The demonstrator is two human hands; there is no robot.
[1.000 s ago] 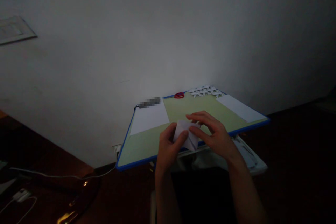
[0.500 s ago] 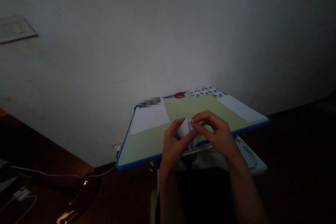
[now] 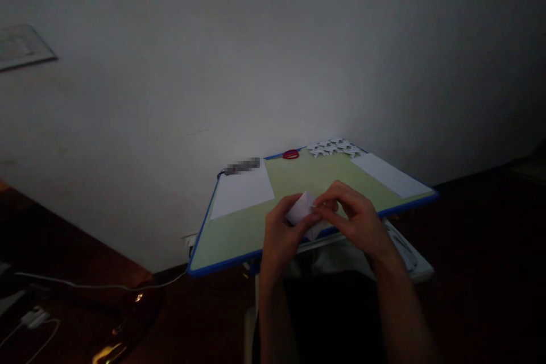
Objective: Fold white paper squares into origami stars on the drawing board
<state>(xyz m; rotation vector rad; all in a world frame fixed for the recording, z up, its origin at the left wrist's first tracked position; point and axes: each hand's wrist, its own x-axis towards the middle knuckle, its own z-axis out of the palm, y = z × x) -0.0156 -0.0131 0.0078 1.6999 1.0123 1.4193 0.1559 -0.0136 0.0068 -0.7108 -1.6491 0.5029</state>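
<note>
A small piece of folded white paper [image 3: 301, 210] is held between my two hands, above the front edge of the green board table [image 3: 239, 244]. My left hand [image 3: 282, 231] grips its left side, with the thumb across the front. The fingertips of my right hand [image 3: 350, 213] pinch the paper's right edge. One pointed corner sticks up between the hands, and a lower point shows beneath the left thumb. Fingers hide the rest of the folds.
Several folded white paper pieces [image 3: 335, 147] lie at the back right, beside red-handled scissors [image 3: 290, 154]. White sheets lie at left [image 3: 243, 193] and right [image 3: 390, 175]. A blurred dark object [image 3: 242, 166] tops the left sheet. The wall [image 3: 273, 68] stands directly behind.
The paper's upper right flap, which stood open with a gap at its centre, now lies flatter. My right fingers have shifted slightly at its edge.
</note>
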